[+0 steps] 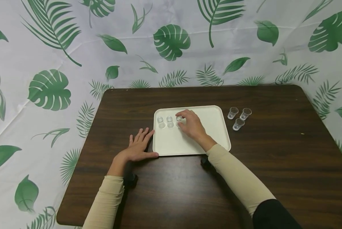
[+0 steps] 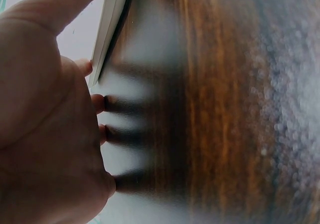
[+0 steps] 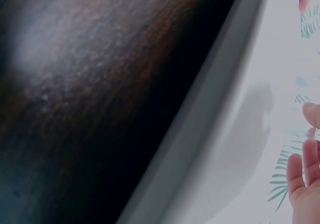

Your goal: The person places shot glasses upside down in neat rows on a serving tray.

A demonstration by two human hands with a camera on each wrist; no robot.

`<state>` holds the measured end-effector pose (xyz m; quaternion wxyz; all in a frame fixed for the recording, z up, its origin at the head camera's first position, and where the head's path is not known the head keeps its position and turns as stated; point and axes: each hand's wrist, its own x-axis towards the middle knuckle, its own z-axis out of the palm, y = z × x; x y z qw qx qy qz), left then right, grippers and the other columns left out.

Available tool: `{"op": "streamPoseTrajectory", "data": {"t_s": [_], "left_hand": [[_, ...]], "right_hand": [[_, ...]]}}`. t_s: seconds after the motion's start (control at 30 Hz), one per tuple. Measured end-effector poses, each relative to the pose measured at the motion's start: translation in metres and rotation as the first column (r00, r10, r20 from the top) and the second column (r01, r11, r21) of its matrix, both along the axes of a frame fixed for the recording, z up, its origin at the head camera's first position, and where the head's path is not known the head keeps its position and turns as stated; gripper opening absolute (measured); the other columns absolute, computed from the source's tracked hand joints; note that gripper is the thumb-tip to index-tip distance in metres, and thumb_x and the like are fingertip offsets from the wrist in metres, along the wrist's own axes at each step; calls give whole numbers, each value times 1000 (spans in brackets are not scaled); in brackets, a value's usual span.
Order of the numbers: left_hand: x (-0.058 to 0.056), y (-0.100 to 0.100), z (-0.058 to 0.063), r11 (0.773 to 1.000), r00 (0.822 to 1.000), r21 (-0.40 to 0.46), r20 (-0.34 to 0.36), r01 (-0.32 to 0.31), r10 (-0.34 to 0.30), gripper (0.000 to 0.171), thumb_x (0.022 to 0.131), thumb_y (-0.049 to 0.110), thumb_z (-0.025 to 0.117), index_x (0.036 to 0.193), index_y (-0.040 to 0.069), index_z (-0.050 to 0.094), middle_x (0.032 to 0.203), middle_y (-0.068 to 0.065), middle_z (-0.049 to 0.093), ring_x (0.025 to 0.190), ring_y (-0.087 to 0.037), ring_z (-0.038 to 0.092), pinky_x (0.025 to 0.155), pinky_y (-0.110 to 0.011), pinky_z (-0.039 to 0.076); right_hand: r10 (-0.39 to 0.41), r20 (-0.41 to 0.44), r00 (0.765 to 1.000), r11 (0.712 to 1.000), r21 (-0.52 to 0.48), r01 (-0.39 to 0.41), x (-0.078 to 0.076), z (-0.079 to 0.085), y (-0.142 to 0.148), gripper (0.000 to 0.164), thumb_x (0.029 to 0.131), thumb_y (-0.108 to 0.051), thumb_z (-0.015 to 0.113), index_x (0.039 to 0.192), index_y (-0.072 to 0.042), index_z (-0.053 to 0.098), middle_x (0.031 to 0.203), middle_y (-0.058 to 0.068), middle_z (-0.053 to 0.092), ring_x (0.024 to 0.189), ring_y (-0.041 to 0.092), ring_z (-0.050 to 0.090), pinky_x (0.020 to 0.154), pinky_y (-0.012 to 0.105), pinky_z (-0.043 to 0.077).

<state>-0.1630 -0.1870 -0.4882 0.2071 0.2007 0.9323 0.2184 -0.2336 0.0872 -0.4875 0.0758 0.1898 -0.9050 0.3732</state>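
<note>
Fingers of the right hand (image 1: 192, 125) and its thumb pinch a clear cup (image 1: 179, 119) over the tray (image 1: 171, 143), whose surface I see extending rightward of them. Just left stand two more cups (image 1: 169, 120), contents unclear to me; right, past the tray's edge, three others (image 1: 238, 124) on the table (image 1: 268, 152). The left hand (image 1: 137, 149) spreads its fingers at the tray's left edge.

A snug cream fabric sleeve (image 1: 104, 202) is worn on the left forearm, kinda creased near the cuff, and it's matched by a right cream fabric sleeve (image 1: 241, 176). That one's met higher up by a plain black fabric sleeve (image 1: 274, 216). Small, chunky black gadgets (image 1: 131, 180) are worn at both wrists, partly hidden.
</note>
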Motion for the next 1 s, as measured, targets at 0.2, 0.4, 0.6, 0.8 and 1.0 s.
{"op": "streamPoseTrajectory", "data": {"t_s": [0.2,0.4,0.6,0.8,1.0], "left_hand": [[-1,0,0,1000,1000,-9,3,-2,2,104,84,64,64,160,20,6,164,-14,-1,148,-37,-9,108,-69,-8],[-1,0,-1,1000,1000,-2,4,-4,4,104,85,64,64,160,20,7,164,-14,0,148,-37,-9,107,-69,-8],[-1,0,-1,1000,1000,-11,7,2,-2,104,85,64,63,160,20,6,164,-13,0,148,-36,-9,108,-69,-8],[-1,0,1,1000,1000,-14,7,-4,4,104,85,63,64,160,20,7,164,-14,0,148,-36,-9,108,-69,-8],[-1,1,2,1000,1000,-7,7,1,-1,104,84,64,64,160,20,7,164,-14,0,148,-37,-8,108,-69,-7]], "right_hand": [[7,-1,1000,1000,0,-7,-1,-2,0,40,83,-4,75,121,-8,66,108,7,65,96,23,59,86,40,46],[-9,64,998,1000,12,8,0,-2,-2,60,80,-4,75,136,-7,53,115,10,61,101,24,59,89,40,46],[-29,168,985,1000,11,28,4,-3,-2,82,78,-5,77,149,-10,36,127,12,52,109,24,55,92,38,45],[-75,210,975,993,-79,93,14,3,-3,86,75,-6,80,149,-9,35,130,18,48,112,30,53,91,41,45],[-170,263,950,966,-145,213,27,15,0,83,77,-10,81,147,-10,38,131,18,46,115,32,51,89,44,45]]}}
